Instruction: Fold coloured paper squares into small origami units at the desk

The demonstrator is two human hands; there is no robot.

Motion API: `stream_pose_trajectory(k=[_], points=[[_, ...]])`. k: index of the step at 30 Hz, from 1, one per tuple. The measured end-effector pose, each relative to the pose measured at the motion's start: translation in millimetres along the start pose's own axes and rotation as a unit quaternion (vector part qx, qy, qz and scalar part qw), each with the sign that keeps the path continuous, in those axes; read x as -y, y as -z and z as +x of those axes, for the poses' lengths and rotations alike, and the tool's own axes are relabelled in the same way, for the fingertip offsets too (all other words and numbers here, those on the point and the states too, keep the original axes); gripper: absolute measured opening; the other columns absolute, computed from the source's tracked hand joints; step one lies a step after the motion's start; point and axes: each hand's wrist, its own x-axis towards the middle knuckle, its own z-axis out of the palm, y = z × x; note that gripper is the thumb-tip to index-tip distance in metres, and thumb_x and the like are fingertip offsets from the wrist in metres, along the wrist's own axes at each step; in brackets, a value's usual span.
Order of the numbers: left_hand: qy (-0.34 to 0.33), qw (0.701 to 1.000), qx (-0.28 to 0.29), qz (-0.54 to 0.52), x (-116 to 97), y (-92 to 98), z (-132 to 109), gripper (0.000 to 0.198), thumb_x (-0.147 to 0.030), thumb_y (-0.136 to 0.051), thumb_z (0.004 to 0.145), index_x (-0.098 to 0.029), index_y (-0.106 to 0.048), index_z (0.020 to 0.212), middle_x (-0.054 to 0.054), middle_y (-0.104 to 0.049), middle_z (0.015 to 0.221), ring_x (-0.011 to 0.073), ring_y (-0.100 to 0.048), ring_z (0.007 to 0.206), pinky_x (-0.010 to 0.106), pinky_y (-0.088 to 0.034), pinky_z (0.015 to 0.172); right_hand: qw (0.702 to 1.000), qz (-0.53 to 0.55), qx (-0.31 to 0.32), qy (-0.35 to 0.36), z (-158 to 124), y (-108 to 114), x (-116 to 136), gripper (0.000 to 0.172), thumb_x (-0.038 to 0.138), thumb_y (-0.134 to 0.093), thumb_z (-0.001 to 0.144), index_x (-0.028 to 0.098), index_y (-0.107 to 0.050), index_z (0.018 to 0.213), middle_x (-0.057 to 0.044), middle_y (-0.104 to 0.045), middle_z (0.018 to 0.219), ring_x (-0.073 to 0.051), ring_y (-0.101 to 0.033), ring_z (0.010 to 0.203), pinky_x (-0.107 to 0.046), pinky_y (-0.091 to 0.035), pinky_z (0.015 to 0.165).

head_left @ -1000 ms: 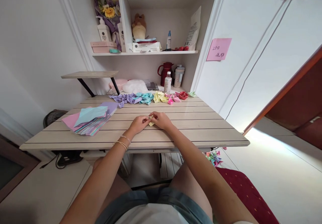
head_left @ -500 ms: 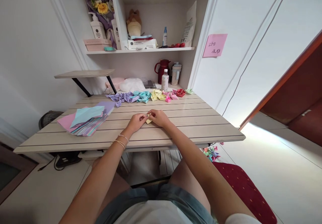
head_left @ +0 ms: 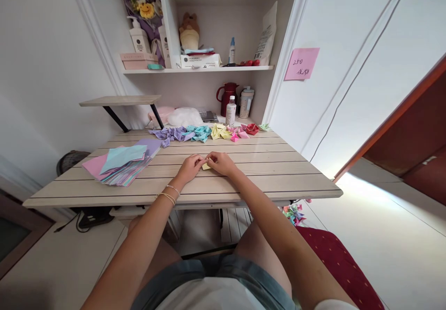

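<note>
A small piece of yellow paper (head_left: 206,166) lies between my two hands over the middle of the desk, mostly hidden by the fingers. My left hand (head_left: 190,167) pinches it from the left, with bracelets on that wrist. From the other side, my right hand (head_left: 222,163) closes its fingertips on the same paper, close to the left thumb. Along the desk's back edge runs a row of folded paper pieces: purple (head_left: 170,134), blue (head_left: 199,133), yellow (head_left: 220,131), pink (head_left: 239,132) and red (head_left: 252,129).
A fanned stack of coloured paper sheets (head_left: 125,161) lies on the left of the desk (head_left: 272,180). Behind stand a clear bottle (head_left: 230,111), a dark red jug (head_left: 229,97) and a tumbler (head_left: 246,102). A small raised shelf (head_left: 120,100) is at back left.
The fingers have shifted slightly around the yellow paper, and less of it shows now. The whole view has moved a little, so the surroundings appear farther right.
</note>
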Motion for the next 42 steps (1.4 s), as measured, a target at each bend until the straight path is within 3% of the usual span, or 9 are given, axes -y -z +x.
stream_pose_trajectory(k=[12,20,28,36,42], points=[[-0.004,1.000,0.009,0.027,3,-0.6,0,0.027,-0.038,-0.049,0.084,-0.018,-0.057,0.069,-0.002,-0.053,0.058,0.0133,-0.048,0.058,0.025,-0.038,0.058,1.000,-0.014,0.014,-0.007,2,-2,-3,0.015,0.027,-0.050,0.083,0.018,-0.061,0.086,-0.002,-0.062,0.072,-0.014,-0.051,0.064,-0.023,-0.035,0.062],[-0.002,0.999,0.019,0.028,-4,0.5,-1,0.027,-0.037,-0.048,0.085,-0.018,-0.057,0.070,-0.002,-0.053,0.056,0.0131,-0.047,0.057,0.025,-0.037,0.058,1.000,-0.026,-0.002,-0.002,1,0,-2,0.015,0.026,-0.045,0.086,0.018,-0.058,0.086,-0.003,-0.061,0.075,-0.015,-0.050,0.065,-0.024,-0.033,0.060],[0.011,1.000,0.008,0.011,2,-2.2,-2,0.025,-0.036,-0.047,0.085,-0.018,-0.058,0.074,-0.002,-0.054,0.056,0.0136,-0.050,0.056,0.025,-0.039,0.058,1.000,-0.017,-0.014,-0.003,0,-2,-4,0.013,0.026,-0.047,0.084,0.018,-0.058,0.085,-0.003,-0.062,0.075,-0.016,-0.051,0.067,-0.025,-0.036,0.064],[0.047,0.998,0.018,-0.033,4,-3.3,-2,0.030,-0.044,-0.048,0.083,-0.017,-0.061,0.079,-0.002,-0.057,0.057,0.0132,-0.052,0.055,0.023,-0.040,0.055,0.998,0.035,-0.037,0.026,2,-5,-6,0.011,0.025,-0.051,0.081,0.018,-0.059,0.079,-0.003,-0.063,0.081,-0.014,-0.055,0.070,-0.025,-0.040,0.068],[0.064,0.996,0.002,-0.058,7,-6.7,-4,0.032,-0.046,-0.059,0.075,-0.017,-0.061,0.088,-0.002,-0.057,0.062,0.0117,-0.051,0.054,0.022,-0.039,0.052,0.994,0.086,-0.065,-0.006,3,-7,-6,0.014,0.029,-0.051,0.081,0.018,-0.060,0.076,-0.001,-0.064,0.076,-0.013,-0.056,0.066,-0.025,-0.042,0.066]])
